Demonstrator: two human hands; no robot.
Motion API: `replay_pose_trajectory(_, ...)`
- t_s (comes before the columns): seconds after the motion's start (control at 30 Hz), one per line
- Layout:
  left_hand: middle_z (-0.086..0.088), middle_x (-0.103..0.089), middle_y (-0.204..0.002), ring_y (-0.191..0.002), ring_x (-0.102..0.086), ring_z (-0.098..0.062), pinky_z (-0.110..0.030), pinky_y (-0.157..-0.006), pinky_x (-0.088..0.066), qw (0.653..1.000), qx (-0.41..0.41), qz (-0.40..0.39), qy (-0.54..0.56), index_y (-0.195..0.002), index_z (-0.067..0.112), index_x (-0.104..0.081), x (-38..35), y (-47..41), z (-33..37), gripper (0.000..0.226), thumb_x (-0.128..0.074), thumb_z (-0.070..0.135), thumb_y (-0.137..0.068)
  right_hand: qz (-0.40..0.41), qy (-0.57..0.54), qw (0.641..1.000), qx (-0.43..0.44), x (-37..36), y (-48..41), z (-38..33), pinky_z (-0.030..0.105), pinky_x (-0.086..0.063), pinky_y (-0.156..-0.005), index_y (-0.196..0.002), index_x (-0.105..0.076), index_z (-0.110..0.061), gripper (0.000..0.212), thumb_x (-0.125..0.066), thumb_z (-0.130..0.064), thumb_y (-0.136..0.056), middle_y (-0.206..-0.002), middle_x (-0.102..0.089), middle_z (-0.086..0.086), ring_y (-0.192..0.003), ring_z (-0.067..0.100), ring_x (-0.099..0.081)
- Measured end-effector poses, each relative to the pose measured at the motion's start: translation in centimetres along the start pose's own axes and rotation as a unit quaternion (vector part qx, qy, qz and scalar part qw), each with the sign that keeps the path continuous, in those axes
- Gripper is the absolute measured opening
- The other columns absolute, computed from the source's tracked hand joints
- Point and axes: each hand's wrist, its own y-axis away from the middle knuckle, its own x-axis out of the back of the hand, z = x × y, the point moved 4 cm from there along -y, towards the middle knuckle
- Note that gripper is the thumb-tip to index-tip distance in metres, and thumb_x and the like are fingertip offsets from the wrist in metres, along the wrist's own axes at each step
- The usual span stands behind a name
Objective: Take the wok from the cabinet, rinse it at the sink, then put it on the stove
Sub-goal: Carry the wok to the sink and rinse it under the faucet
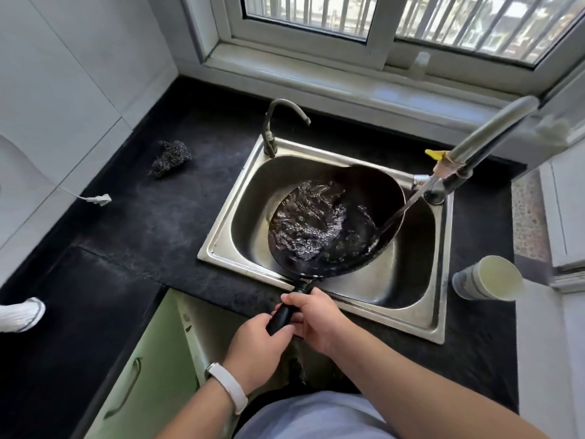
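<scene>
While water [311,224] pools in the wok [376,191] over the sink [218,251], left hand [256,346] and right hand [316,321] both grip its handle [280,315] at 6 o'clock; judged heavy, rigid, slippery.

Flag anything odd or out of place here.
The green cabinet door under the counter stands open. A loose plug lies on the counter left of the sink. Water falls into the wok; nothing spilled.
</scene>
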Motion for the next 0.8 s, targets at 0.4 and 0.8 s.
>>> replay_pose_trajectory(0.4, 0.000, -0.069, -0.078, -0.077, -0.064, -0.024, -0.037, -0.065, -0.052, 0.993, -0.044, 0.071, -0.085, -0.084, 0.023, -0.059, 0.6, 1.3, 0.1, 0.028, -0.060, 0.051, -0.084, -0.033, -0.009, 0.999, -0.005, -1.0, 0.8, -0.5, 0.035, -0.058, -0.059, -0.086, -0.049, -0.002, 0.014, -0.060, 0.007, -0.087, -0.082, -0.064, 0.023, -0.093, 0.037, -0.047)
replay_pose_trajectory(0.8, -0.005, -0.071, -0.084, -0.085, -0.067, -0.030, -0.036, -0.062, -0.043, 0.970, -0.061, 0.117, -0.203, -0.088, 0.023, -0.051, 1.4, 1.6, 0.9, 0.032, -0.049, 0.055, -0.089, -0.088, 0.005, 0.995, -0.050, -2.2, 0.3, -0.9, 0.028, -0.055, -0.057, -0.087, -0.062, 0.000, 0.009, -0.055, -0.001, -0.093, -0.080, -0.070, 0.011, -0.075, 0.024, -0.070)
